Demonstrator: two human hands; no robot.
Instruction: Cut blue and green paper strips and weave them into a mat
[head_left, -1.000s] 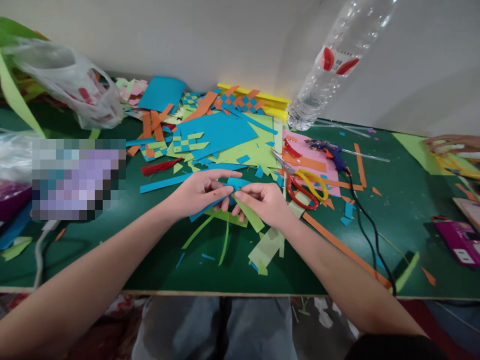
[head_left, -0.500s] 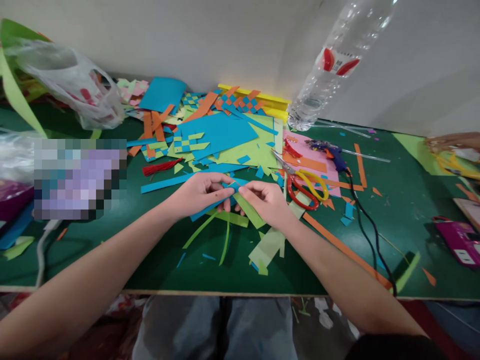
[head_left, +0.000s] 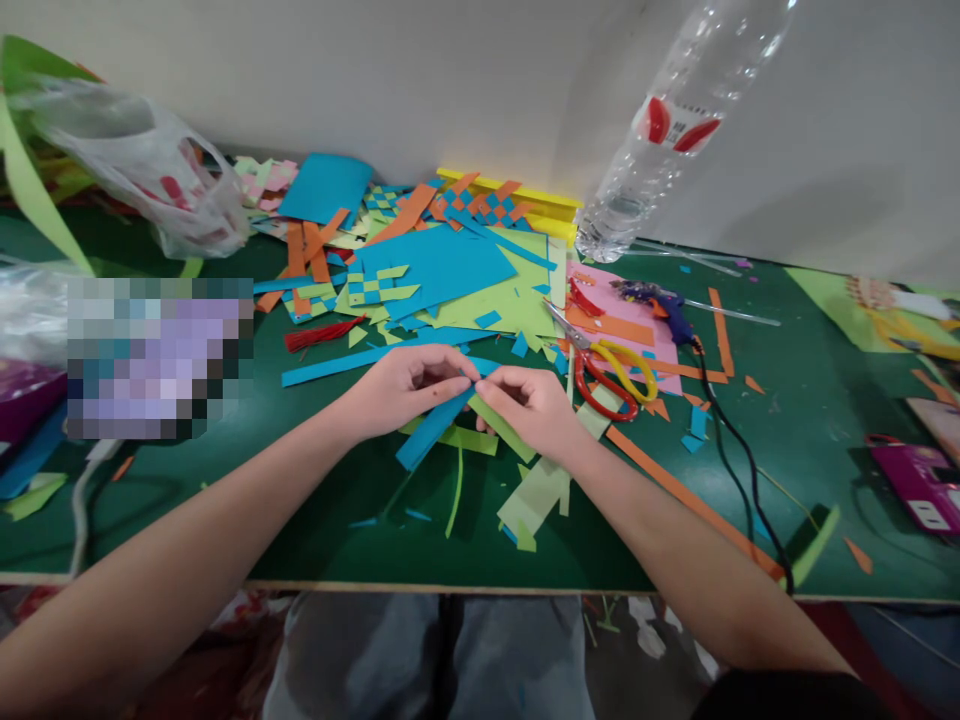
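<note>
My left hand (head_left: 416,390) pinches a blue paper strip (head_left: 433,430), which slants down and left below the fingers. My right hand (head_left: 529,402) meets it fingertip to fingertip and pinches a green paper strip (head_left: 504,424) that runs down and right. The two strips come together between my thumbs; fingers hide how they join there. A thin green strip (head_left: 455,490) curls downward beneath the hands. Right beyond my right hand lie scissors (head_left: 611,375) with red and yellow handles. A long blue strip (head_left: 330,368) rests just beyond my left hand.
Cut paper and woven paper pieces (head_left: 375,285) are heaped at the back. A clear plastic bottle (head_left: 660,140) leans against the wall. A dark blue corded tool (head_left: 667,310) lies right, its black cord (head_left: 739,450) reaching the front edge. A red tassel (head_left: 322,333) lies left.
The blue strip now hangs further below my left hand, and my fingertips have closed together over the joint. A thin green strip at lower left has swung down. The scissors stay put.
</note>
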